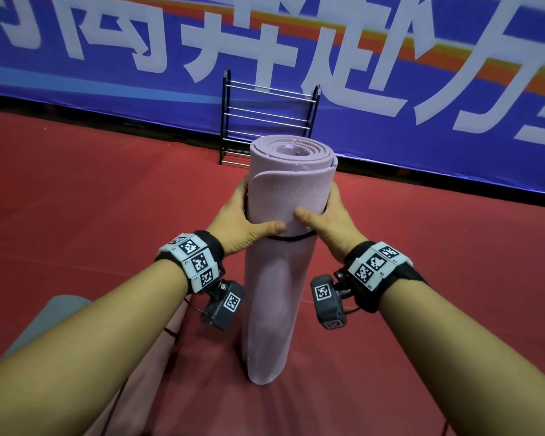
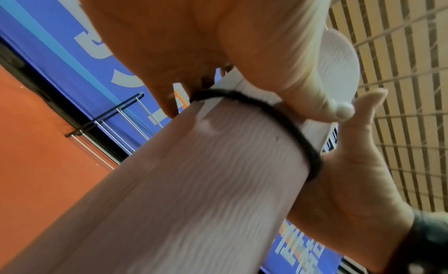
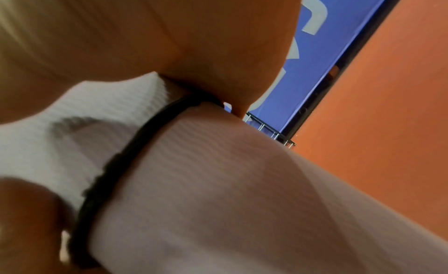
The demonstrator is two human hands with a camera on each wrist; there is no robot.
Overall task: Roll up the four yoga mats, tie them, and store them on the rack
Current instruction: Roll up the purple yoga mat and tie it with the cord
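Note:
A rolled pale pink yoga mat (image 1: pixel 277 297) stands upright on the red floor in front of me. A black elastic band (image 1: pixel 288 238) circles it about a third of the way down; the same band (image 2: pixel 278 115) (image 3: pixel 126 159) shows close up in both wrist views. My left hand (image 1: pixel 246 221) grips the left side of the roll just above the band, thumb across the front. My right hand (image 1: pixel 328 221) grips the right side at the same height. The black metal rack (image 1: pixel 268 118) with silver bars stands behind the mat against the banner; no mats are visible on it.
A blue banner (image 1: pixel 390 89) with large white characters lines the wall. Another pink mat (image 1: pixel 158 357) with a thin black cord on it lies flat at the lower left, beside a grey mat (image 1: pixel 54 319). Red floor (image 1: pixel 76 215) stretches between me and the rack.

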